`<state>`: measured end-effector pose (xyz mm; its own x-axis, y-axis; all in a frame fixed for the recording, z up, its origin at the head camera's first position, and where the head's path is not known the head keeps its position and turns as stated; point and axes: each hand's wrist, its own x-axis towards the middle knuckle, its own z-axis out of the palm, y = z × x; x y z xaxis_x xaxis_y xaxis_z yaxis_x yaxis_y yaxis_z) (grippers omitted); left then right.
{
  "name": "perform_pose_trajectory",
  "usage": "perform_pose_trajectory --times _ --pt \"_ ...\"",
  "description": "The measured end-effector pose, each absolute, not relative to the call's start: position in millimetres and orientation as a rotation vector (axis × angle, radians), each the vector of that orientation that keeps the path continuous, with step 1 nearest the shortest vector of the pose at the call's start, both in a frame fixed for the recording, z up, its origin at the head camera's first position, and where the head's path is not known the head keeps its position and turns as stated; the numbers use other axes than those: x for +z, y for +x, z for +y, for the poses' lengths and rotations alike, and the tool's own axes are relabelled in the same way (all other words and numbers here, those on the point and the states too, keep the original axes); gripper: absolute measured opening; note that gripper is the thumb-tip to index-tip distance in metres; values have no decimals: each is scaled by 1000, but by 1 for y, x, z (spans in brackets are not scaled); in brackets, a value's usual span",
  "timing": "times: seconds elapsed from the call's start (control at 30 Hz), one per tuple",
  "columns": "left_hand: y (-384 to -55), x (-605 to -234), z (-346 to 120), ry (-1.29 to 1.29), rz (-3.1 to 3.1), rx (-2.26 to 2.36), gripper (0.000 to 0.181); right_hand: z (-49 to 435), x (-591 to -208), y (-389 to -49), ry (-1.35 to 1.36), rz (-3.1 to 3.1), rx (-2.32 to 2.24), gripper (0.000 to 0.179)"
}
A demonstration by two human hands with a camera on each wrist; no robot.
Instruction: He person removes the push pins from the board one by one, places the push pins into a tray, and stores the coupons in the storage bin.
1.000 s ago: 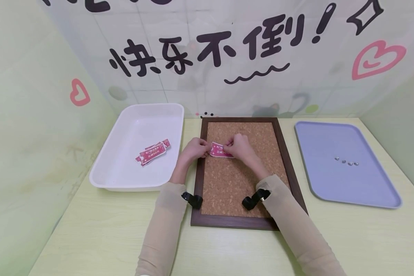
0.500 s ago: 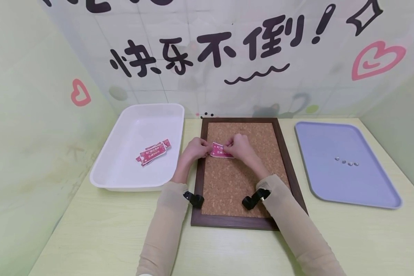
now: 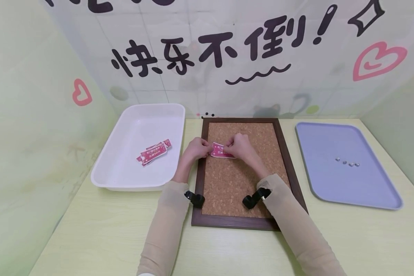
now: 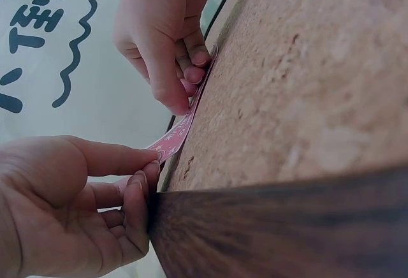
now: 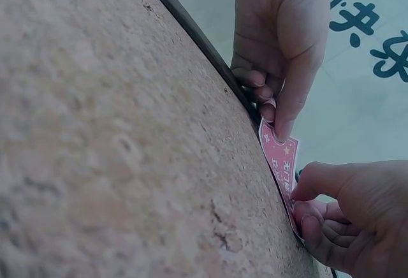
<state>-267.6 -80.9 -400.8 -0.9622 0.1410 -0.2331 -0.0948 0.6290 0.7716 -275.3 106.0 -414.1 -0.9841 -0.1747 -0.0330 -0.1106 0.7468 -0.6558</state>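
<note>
A pink paper coupon with white print lies across the upper left part of the framed cork board. My left hand pinches its left end between thumb and fingers, over the frame's left side. Curled over the right part of the coupon is my right hand, thumb and fingertips meeting at it. In the left wrist view the coupon bows up slightly near the left thumb. The right wrist view has the coupon between both hands; the right fingers hide its far end.
Left of the board stands a white tray with several pink coupons in a loose pile. A blue-grey tray on the right bears several small silvery pieces. A printed wall rises behind the table.
Both hands stay at the coupon in nearly the same place. The whole head view shifts very slightly; nothing else visibly moves.
</note>
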Motion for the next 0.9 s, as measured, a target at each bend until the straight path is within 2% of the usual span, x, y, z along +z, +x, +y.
perform_pose_trajectory --times 0.6,0.9 --pt "-269 -401 -79 23 2590 1229 19 111 -415 -275 -183 2799 -1148 15" --pt "-271 -402 -78 -7 2587 1213 29 120 -413 -271 -143 2767 -1245 20"
